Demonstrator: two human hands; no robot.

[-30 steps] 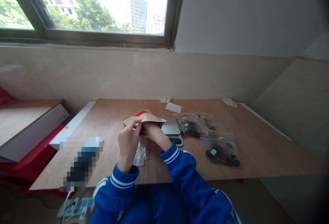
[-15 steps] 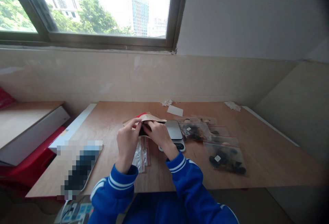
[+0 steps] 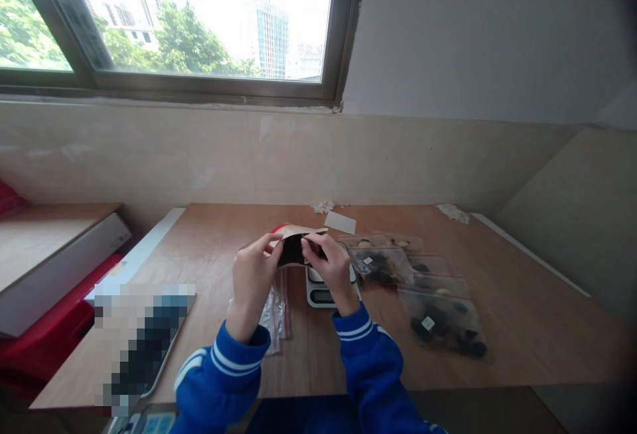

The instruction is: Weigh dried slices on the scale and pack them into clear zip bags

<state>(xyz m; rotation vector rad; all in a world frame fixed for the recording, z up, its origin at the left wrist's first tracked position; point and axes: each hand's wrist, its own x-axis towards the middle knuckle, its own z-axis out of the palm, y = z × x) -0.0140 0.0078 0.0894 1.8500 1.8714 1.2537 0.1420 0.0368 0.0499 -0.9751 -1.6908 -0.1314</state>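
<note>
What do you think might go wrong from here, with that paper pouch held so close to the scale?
The dark item at the mouth of the kraft paper pouch, held up by the left hand and right hand, might slip out and land on the digital scale below. The right wrist is also close above the scale, so a careless movement could knock it out of place or disturb its reading.

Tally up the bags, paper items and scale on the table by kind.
Clear zip bags with dark pieces, overlapping: 4
Loose clear bag: 1
Digital scale: 1
Brown paper pouch, held up: 1
White card: 1
Crumpled tissue wads: 2
Total: 10
</note>
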